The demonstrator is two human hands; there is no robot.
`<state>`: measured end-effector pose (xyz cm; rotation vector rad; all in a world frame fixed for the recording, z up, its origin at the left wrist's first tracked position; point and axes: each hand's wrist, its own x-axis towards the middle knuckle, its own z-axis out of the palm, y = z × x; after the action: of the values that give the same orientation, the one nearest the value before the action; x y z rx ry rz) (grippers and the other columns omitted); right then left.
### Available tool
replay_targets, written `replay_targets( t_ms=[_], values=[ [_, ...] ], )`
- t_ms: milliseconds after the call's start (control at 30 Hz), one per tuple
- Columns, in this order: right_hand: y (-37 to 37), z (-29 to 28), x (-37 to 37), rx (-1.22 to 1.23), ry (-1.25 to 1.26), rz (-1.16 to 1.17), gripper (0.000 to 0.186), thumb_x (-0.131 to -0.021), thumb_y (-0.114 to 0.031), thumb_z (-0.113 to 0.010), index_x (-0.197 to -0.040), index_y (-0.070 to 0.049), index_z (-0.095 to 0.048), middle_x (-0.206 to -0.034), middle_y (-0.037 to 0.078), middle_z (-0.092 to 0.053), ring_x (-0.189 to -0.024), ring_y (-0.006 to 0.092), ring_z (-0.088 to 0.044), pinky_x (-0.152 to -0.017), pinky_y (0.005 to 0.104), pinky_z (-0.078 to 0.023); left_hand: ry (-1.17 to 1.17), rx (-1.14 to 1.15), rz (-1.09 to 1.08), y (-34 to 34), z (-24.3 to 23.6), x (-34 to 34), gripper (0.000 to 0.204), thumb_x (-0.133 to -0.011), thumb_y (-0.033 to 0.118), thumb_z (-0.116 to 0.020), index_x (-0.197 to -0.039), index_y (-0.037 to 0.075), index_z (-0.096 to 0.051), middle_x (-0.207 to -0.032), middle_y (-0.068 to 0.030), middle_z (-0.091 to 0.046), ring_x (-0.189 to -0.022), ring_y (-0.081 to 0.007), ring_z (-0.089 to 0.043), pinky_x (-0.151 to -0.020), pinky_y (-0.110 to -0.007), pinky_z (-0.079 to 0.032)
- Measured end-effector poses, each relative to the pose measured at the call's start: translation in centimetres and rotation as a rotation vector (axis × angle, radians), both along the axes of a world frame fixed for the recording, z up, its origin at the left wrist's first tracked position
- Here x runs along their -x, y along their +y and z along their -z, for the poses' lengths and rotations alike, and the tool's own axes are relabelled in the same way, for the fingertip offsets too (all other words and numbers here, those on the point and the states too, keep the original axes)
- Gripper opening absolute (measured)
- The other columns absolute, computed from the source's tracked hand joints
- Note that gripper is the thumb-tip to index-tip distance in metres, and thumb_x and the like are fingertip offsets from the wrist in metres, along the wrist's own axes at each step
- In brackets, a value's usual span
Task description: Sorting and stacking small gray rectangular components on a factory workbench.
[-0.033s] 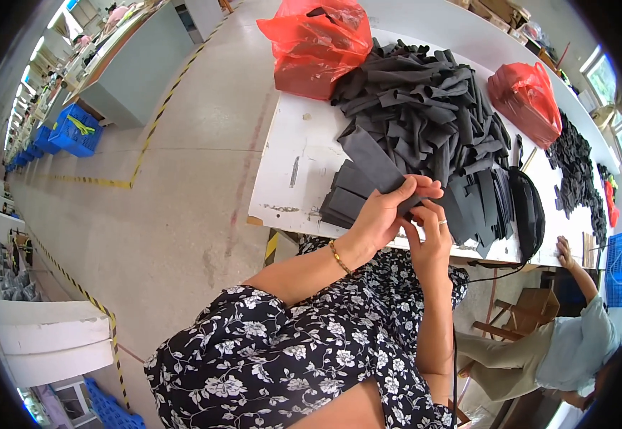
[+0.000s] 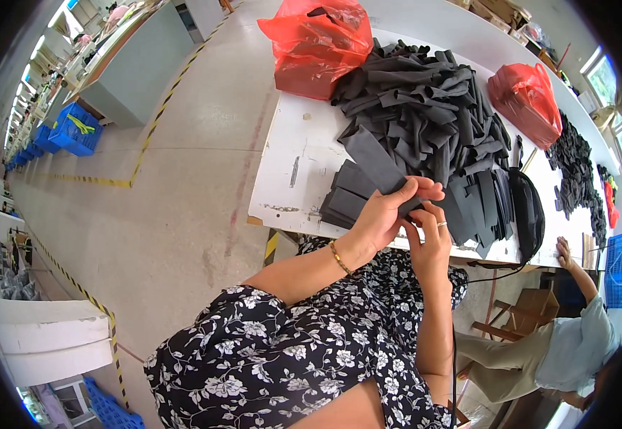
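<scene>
One strip (image 2: 376, 161), hidden part: near end, largely covered where it is held.
Heap (image 2: 425, 100), count: not determinable; dark pieces overlap.
Red bags (image 2: 321, 61): two; contents hard to make out.
Left hand (image 2: 388, 206), grip: clamped on the strip, thumb uppermost.
Right hand (image 2: 431, 239), grip: pinching the strip's near end.
Strip appearance: dark grey, flat, narrow, straight-edged.
Strip location: held above the surface (image 2: 271, 171), in front of the heap, near the flat stack (image 2: 343, 200).
</scene>
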<state>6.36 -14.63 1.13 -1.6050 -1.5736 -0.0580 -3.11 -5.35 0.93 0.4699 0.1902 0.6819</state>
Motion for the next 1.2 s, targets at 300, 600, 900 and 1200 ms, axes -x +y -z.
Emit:
replay_targets(
  t_ms=[300, 600, 900, 1200],
  values=[
    [-0.8, -1.5, -1.2, -0.089, -0.095, -0.005, 0.016, -0.080, 0.006, -0.069, -0.092, 0.001, -0.059, -0.098, 0.016, -0.062, -0.077, 0.0324, -0.063, -0.065, 0.0385, -0.052, -0.112, -0.050, -0.273, 1.1, -2.1, -0.2, 0.035, -0.099, 0.028, -0.055, -0.119, -0.001, -0.057, -0.101, -0.0150, -0.068, -0.102, -0.0303, -0.066, -0.096, -0.044, -0.051],
    [-0.5, -1.8, -1.0, -0.133, -0.075, -0.010, 0.015, -0.079, 0.007, -0.068, -0.091, 0.000, -0.060, -0.097, 0.015, -0.062, -0.074, 0.0301, -0.063, -0.062, 0.0355, -0.051, -0.164, -0.015, -0.331, -0.5, -1.9, -1.1, 0.034, -0.099, 0.031, -0.055, -0.114, 0.001, -0.059, -0.088, -0.0073, -0.066, -0.090, -0.0250, -0.067, -0.091, -0.039, -0.051],
    [-0.3, -1.7, -1.2, -0.107, -0.068, -0.033, 0.015, -0.079, 0.008, -0.068, -0.090, 0.001, -0.060, -0.097, 0.015, -0.062, -0.073, 0.0304, -0.063, -0.062, 0.0355, -0.051, -0.186, -0.011, -0.339, -0.7, -1.4, -1.3, 0.032, -0.100, 0.030, -0.053, -0.113, 0.001, -0.058, -0.084, -0.0048, -0.063, -0.087, -0.0228, -0.065, -0.091, -0.038, -0.050],
    [0.0, -1.9, -1.2, -0.094, -0.049, -0.044, 0.015, -0.079, 0.007, -0.068, -0.090, 0.001, -0.060, -0.097, 0.015, -0.062, -0.072, 0.0299, -0.062, -0.061, 0.0353, -0.051, -0.186, 0.017, -0.319, -0.7, -1.5, -1.1, 0.031, -0.100, 0.029, -0.053, -0.114, 0.000, -0.057, -0.084, -0.0050, -0.063, -0.087, -0.0223, -0.065, -0.093, -0.038, -0.049]
  ],
)
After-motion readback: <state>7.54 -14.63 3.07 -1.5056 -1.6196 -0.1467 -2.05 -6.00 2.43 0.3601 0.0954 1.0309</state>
